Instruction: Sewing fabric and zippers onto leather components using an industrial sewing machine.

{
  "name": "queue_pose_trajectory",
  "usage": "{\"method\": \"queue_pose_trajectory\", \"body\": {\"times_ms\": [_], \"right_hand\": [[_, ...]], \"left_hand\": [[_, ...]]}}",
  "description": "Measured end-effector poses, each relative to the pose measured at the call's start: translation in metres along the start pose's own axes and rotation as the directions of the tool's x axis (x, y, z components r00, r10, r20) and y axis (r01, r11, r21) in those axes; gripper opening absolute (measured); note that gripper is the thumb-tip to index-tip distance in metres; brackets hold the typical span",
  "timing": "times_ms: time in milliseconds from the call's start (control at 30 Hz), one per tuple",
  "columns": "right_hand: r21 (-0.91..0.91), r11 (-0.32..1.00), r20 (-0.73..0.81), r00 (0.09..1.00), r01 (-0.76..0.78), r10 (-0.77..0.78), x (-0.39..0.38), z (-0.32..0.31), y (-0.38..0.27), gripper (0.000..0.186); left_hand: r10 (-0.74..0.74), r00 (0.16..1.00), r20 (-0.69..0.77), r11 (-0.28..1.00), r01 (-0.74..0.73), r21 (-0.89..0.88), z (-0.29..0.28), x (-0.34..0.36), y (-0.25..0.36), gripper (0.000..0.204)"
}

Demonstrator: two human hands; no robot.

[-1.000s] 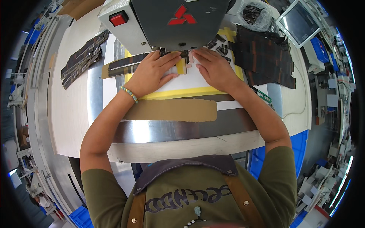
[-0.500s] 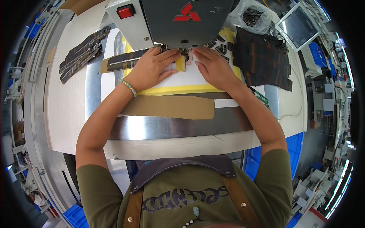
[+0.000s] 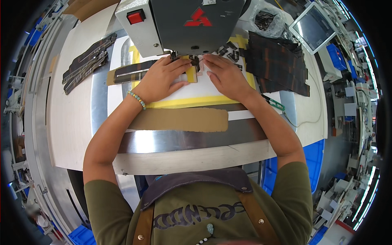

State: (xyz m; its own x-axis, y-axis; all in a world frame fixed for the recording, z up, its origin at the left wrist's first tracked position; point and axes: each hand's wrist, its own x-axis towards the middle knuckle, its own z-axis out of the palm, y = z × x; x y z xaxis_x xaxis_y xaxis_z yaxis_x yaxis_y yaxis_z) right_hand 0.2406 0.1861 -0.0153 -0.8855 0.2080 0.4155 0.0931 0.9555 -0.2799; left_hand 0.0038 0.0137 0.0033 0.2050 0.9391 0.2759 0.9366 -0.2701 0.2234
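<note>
Yellow-edged template (image 3: 192,100) is lying flat on the machine bed, right under the sewing machine head (image 3: 183,24), and both hands are working on it. The left hand (image 3: 161,79) is resting palm down on the template's left half, fingers spread and stretched toward the needle area (image 3: 195,61), pressing flat rather than gripping anything. The right hand (image 3: 226,77) is lying on the right half, fingers extended and close together, tips pointing left toward the same spot under the machine; it too is pressing down, nothing pinched that I can make out. A small yellow tab (image 3: 192,73) is sitting between the two hands, just near of the needle. A beaded bracelet (image 3: 136,99) is showing on the left wrist.

A dark plaid strip (image 3: 130,72) is poking out to the left of the left hand, lying on a brown backing. Farther left, a loose pile of dark fabric strips (image 3: 83,63) is sitting on the white table (image 3: 65,130). To the right, a stack of dark plaid pieces (image 3: 277,65) is lying just beside the template, and small cut pieces (image 3: 228,51) are scattered at the far side of the right hand. A brown tape patch (image 3: 179,119) is stuck across the metal plate (image 3: 188,141), near of the template. A red button (image 3: 136,17) is showing on the machine's left corner, a clear bag (image 3: 267,18) is sitting far right, and a monitor (image 3: 312,28) is standing beyond it.
</note>
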Motion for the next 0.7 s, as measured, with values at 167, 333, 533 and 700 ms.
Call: {"method": "queue_pose_trajectory", "body": {"times_ms": [167,333,533,700], "right_hand": [[0.039,0.999,-0.002,1.000,-0.018,0.018,-0.009,-0.002,-0.010,0.038],[0.030,1.000,0.008,1.000,-0.001,0.001,-0.010,-0.006,-0.016,0.038],[0.130,0.991,-0.025,0.999,-0.036,0.040,-0.008,0.006,-0.014,0.036],[0.245,0.968,-0.196,0.974,-0.061,0.111,-0.021,-0.016,-0.005,0.028]], "left_hand": [[0.042,0.999,-0.030,0.999,-0.042,0.014,0.003,-0.006,0.007,0.058],[0.045,0.999,-0.028,0.999,-0.045,-0.003,0.000,-0.011,0.014,0.059],[0.033,0.999,-0.005,0.994,-0.032,0.108,-0.014,-0.030,0.025,0.064],[-0.096,0.927,-0.363,0.989,0.131,0.074,-0.063,-0.118,0.116,0.055]]}}
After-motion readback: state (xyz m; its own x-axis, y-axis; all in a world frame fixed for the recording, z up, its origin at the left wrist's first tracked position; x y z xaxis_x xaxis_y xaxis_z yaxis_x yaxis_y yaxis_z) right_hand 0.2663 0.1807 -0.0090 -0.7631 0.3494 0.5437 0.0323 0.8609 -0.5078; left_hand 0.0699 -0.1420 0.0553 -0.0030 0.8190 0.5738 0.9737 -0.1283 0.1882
